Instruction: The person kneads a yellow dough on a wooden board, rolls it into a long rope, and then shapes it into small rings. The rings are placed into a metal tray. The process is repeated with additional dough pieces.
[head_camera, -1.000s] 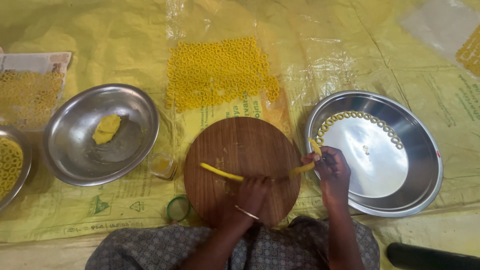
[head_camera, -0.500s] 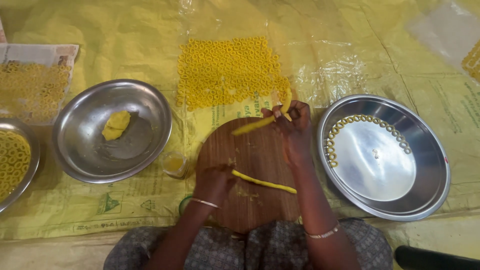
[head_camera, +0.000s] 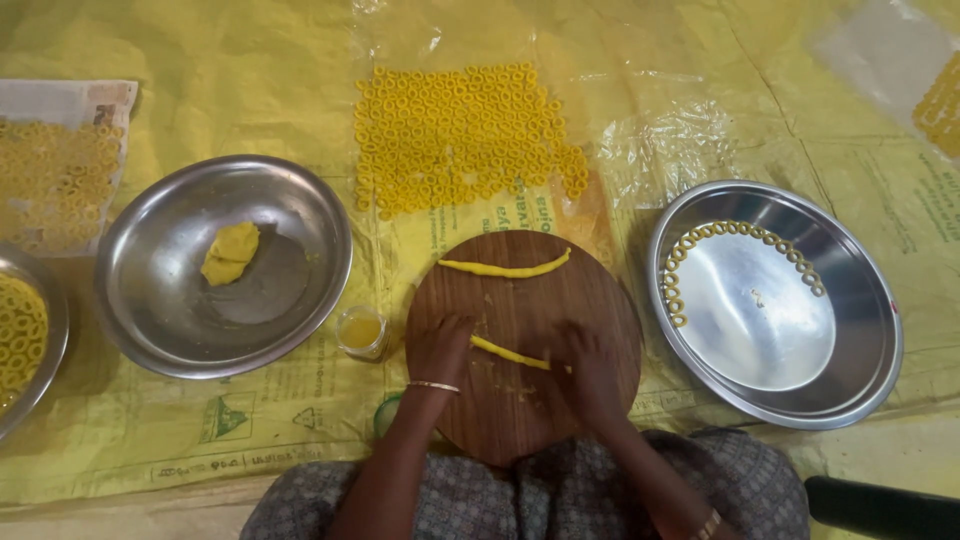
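Nearest to the person, the left hand (head_camera: 440, 345) and the right hand (head_camera: 590, 368) lie flat and open on the round wooden board (head_camera: 520, 420); the fingers press on the two ends of a thin yellow dough rope (head_camera: 510, 352), and neither hand grips it. This rope lies across the middle of the board; a second, longer dough rope (head_camera: 505, 268) rests near the far edge of the board, untouched.

The risk, in my judgement, is that uneven pressure makes the thin rope break or become flat in one part; it could also roll toward the far rope and stick to it.

Just left of the board stands one small jar (head_camera: 361, 331) with yellow liquid; further left is one steel bowl (head_camera: 160, 320) holding one lump of dough (head_camera: 231, 253). On the right is one steel plate (head_camera: 860, 380) with a curved row of small dough rings (head_camera: 690, 258), about twenty. Farthest, on the yellow sheet (head_camera: 250, 90), lies a big patch of rings (head_camera: 455, 135), too many to count; so there are two ropes, one board, one jar.
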